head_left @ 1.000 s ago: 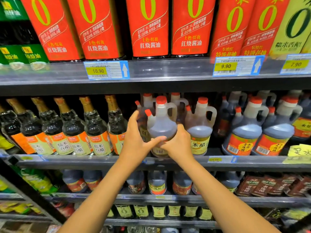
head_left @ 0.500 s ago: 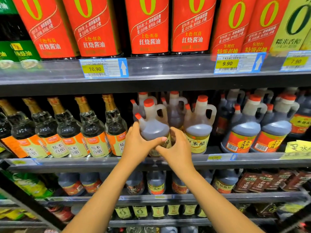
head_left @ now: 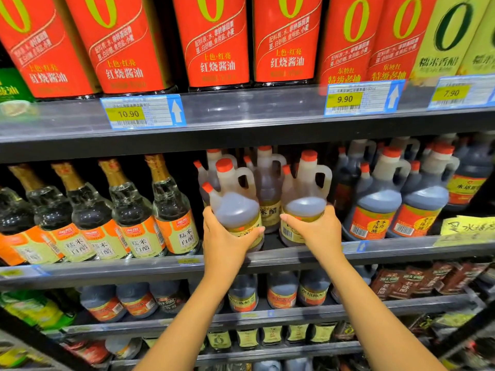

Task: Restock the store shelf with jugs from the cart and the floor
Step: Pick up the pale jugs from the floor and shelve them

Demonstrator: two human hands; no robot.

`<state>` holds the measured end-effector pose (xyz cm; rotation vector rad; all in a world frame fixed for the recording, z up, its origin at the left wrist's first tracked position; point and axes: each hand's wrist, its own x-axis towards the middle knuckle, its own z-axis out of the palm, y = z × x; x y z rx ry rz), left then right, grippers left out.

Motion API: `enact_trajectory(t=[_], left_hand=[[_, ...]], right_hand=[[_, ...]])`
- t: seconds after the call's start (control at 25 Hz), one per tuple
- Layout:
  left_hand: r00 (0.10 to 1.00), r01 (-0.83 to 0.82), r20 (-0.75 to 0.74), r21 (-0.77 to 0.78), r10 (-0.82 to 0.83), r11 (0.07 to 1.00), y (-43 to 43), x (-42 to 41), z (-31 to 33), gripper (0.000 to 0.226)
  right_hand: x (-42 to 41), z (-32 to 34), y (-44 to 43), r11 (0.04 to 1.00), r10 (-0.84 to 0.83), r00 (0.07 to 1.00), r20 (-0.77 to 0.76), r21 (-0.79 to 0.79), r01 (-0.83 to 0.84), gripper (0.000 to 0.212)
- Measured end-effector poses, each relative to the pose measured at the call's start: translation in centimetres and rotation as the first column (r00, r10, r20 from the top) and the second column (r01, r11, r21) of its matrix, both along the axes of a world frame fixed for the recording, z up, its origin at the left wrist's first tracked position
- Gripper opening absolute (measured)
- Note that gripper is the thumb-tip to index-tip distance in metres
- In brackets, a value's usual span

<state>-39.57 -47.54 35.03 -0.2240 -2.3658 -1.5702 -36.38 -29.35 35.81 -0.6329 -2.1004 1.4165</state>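
**A:** Where are the person's hands?

**B:** Both are up at the middle shelf (head_left: 267, 259), a dark metal ledge with a clear price strip. The left hand (head_left: 227, 236) grips the left jug (head_left: 235, 207), a translucent plastic jug with a red cap, a small red spout and a loop handle, partly full of brown liquid. The fingers curl round its left flank and the thumb lies across the yellow label in front.

**A:** And the other one?

**B:** The right hand (head_left: 318, 231) holds the right jug (head_left: 305, 202), of the same kind, low on its body. The thumb stretches leftward over the label. The fingers wrap round the far side, with their tips hidden.

**A:** Do the jugs stand on the shelf?

**B:** Both are upright at its front edge, just behind the palms. Whether their bases bear fully on it cannot be told.

**A:** What lies around the fingers?

**B:** Between the two thumbs and further back stands a third jug (head_left: 267, 188), alike in shape, with its label showing in the gap. Just beyond the right hand's fingers are darker jugs (head_left: 380, 207) with orange-red labels. To the left of the left hand's fingers runs a row of clear glass bottles (head_left: 171, 204) with gold foil necks. Above the fingertips, on the next shelf up, stand tall red-labelled bottles (head_left: 217, 41) over blue-edged price tags (head_left: 143, 112).
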Motion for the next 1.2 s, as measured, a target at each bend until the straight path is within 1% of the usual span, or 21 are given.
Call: enact_trajectory(t=[0.08, 0.16, 0.2, 0.32, 0.4, 0.52, 0.6, 0.68, 0.76, 0.96, 1.2], left_hand=[[1.0, -0.015, -0.019, -0.017, 0.015, 1.0, 0.0, -0.2, 0.0, 0.1], [0.999, 0.001, -0.05, -0.043, -0.003, 0.999, -0.4, -0.1, 0.3, 0.097], [0.997, 0.008, -0.075, -0.079, -0.014, 0.997, -0.5, 0.1, 0.5, 0.097], [0.985, -0.016, -0.171, -0.212, -0.021, 0.977, -0.9, 0.7, 1.2, 0.097], [0.981, -0.046, -0.193, -0.225, 0.002, 0.973, -1.6, 0.7, 1.8, 0.099], [0.986, -0.078, -0.158, -0.189, 0.048, 0.979, -3.4, -0.3, 2.5, 0.103], [0.99, -0.069, -0.135, -0.14, 0.05, 0.988, -3.9, -0.6, 2.2, 0.103], [0.99, -0.057, -0.132, -0.123, 0.041, 0.991, -3.9, -0.6, 1.4, 0.101], [0.992, -0.056, -0.123, -0.135, 0.039, 0.989, -3.7, -1.0, 0.4, 0.097], [0.998, -0.068, -0.019, -0.094, 0.066, 0.993, -3.3, -2.6, -0.6, 0.076], [0.999, -0.036, 0.01, -0.103, 0.037, 0.994, -3.0, -3.0, -1.1, 0.074]], right_hand=[[0.3, 0.0, 0.2, 0.997, -0.008, 1.0, -0.01, 0.075, 0.009, 0.074], [0.8, -0.1, 0.2, 0.988, 0.044, 0.999, -0.032, 0.152, -0.038, 0.069], [0.9, -0.1, 0.2, 0.982, 0.077, 0.996, -0.036, 0.173, -0.07, 0.068], [1.1, -0.2, 0.3, 0.975, 0.113, 0.993, -0.03, 0.193, -0.105, 0.067], [1.2, -0.2, 0.3, 0.979, 0.09, 0.994, -0.061, 0.19, -0.076, 0.068], [0.8, 0.1, 0.3, 0.986, 0.076, 0.991, -0.11, 0.159, -0.058, 0.068], [0.5, 0.3, 0.3, 0.985, 0.081, 0.991, -0.107, 0.164, -0.062, 0.071], [0.3, 0.3, 0.2, 0.985, 0.084, 0.991, -0.107, 0.156, -0.067, 0.073], [0.2, 0.1, 0.3, 0.988, 0.088, 0.99, -0.114, 0.135, -0.072, 0.073], [0.3, -0.6, 0.5, 0.99, 0.091, 0.992, -0.091, 0.114, -0.081, 0.074], [-0.1, 0.0, 0.2, 0.987, 0.075, 0.994, -0.08, 0.145, -0.063, 0.074]])
